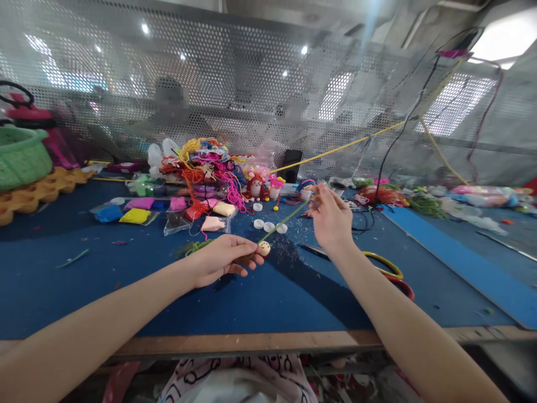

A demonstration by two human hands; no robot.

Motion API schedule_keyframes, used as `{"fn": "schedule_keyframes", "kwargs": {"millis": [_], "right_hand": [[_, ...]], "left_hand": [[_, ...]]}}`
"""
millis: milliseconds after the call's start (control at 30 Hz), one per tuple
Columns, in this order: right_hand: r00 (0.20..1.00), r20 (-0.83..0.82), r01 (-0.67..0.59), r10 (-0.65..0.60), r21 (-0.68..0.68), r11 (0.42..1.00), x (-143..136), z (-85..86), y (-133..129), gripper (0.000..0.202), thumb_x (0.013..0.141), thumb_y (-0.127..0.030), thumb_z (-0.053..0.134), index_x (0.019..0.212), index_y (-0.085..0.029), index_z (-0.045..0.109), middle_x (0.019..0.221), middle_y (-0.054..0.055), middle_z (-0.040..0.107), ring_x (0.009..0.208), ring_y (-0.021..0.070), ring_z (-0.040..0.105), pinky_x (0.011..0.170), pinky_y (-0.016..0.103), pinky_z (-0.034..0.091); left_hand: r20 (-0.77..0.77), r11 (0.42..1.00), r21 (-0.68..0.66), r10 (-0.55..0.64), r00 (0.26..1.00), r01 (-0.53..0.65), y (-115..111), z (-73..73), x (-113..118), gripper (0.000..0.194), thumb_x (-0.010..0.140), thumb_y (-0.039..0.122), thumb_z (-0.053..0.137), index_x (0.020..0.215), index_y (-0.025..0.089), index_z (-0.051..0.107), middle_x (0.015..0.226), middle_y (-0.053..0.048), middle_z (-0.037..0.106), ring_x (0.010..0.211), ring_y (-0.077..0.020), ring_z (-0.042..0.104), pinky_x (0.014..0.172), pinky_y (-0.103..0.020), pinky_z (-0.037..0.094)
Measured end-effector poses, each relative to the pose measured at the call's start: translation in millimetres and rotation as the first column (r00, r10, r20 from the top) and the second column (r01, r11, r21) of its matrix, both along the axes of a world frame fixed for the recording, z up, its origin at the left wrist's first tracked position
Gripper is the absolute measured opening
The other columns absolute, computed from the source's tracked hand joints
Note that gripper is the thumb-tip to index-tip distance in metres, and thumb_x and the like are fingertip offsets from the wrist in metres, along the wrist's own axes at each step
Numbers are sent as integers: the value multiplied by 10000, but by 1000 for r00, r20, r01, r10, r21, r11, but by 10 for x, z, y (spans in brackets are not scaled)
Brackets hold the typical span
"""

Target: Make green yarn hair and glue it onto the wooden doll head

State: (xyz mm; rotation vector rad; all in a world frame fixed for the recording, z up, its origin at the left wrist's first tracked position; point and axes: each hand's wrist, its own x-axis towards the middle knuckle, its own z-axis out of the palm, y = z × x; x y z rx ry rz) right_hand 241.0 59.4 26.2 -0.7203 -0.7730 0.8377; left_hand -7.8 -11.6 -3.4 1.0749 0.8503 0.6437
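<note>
Between finger and thumb my left hand (229,257) pinches a small pale ball (264,248) with dark marks like a face, along with the end of a green yarn strand (289,217). The strand runs taut up and right to my right hand (331,218), whose closed fingertips grip its other end. Loose green yarn (196,246) trails on the table behind my left hand. Small white round caps (269,226) lie beyond the ball. Scissors (384,266) with yellow and red handles are partly hidden beneath my right forearm.
Colored clay packets (137,216) lie at the left, near a yarn heap (205,162). Small dolls (255,186) and a black phone (292,162) stand at the back. An egg tray (39,193) and green basket (20,159) are far left; a blue board (457,257) lies right.
</note>
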Motion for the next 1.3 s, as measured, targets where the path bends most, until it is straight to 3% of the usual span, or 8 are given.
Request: {"fn": "schedule_keyframes", "kwargs": {"millis": [367,733,933,1067,1133,1200,1233,1300], "right_hand": [[997,21,73,-74,49,996,51,-2,45,246,607,-304,875,823,-249,769,848,-16,752,663,95,594,621,253,496],[997,13,74,-76,93,993,99,-15,95,344,582,-284,902,825,-227,665,778,-30,727,714,118,660,698,276,543],[994,1,-112,112,35,993,101,43,46,371,572,-265,912,871,-245,693,769,-46,737,712,107,664,683,260,545],[885,182,-425,428,-58,903,-35,122,-210,268,574,-355,919,751,-245,751,706,-22,729,622,116,642,655,302,554],[813,270,-521,515,-56,852,-159,132,-374,233,563,-360,926,699,-268,762,669,-22,724,632,133,660,668,317,559],[778,332,-558,533,-23,829,-294,106,-516,199,592,-335,916,736,-300,784,705,-22,744,677,145,690,701,323,566],[771,350,-560,531,-22,828,-357,80,-570,216,615,-318,905,801,-317,796,739,-22,755,702,148,702,723,325,569],[760,366,-555,537,-64,829,-459,8,-638,321,654,-295,885,958,-342,795,773,-25,763,705,145,705,728,323,572]], "left_hand": [[-65,999,-15,44,997,-45,-17,32,14,302,800,430,767,870,137,758,750,-31,720,544,-57,544,458,-178,405],[-101,1000,-7,9,995,-9,-4,-1,-27,282,813,424,748,864,148,758,827,-48,737,590,-62,563,498,-166,436],[-258,961,28,-259,931,275,10,120,-216,302,818,459,725,730,170,734,832,-62,751,605,-92,597,537,-187,475],[-454,713,129,-575,681,689,20,334,-414,219,817,421,736,880,219,791,958,-81,774,799,-184,682,718,-270,521],[-527,733,344,-366,767,586,-8,407,-406,284,820,430,737,1043,258,773,1060,-66,758,941,-214,676,799,-285,503],[-365,774,577,-39,930,259,-61,423,-293,494,789,425,777,1253,295,670,1308,-61,661,1189,-237,590,949,-306,457],[-213,788,607,42,976,98,-92,408,-207,564,796,417,776,1322,294,612,1415,-69,585,1306,-242,512,1030,-320,412],[96,878,475,13,995,-57,-154,350,-16,580,823,439,750,1344,270,560,1405,-90,579,1325,-230,495,1063,-340,391]]}}
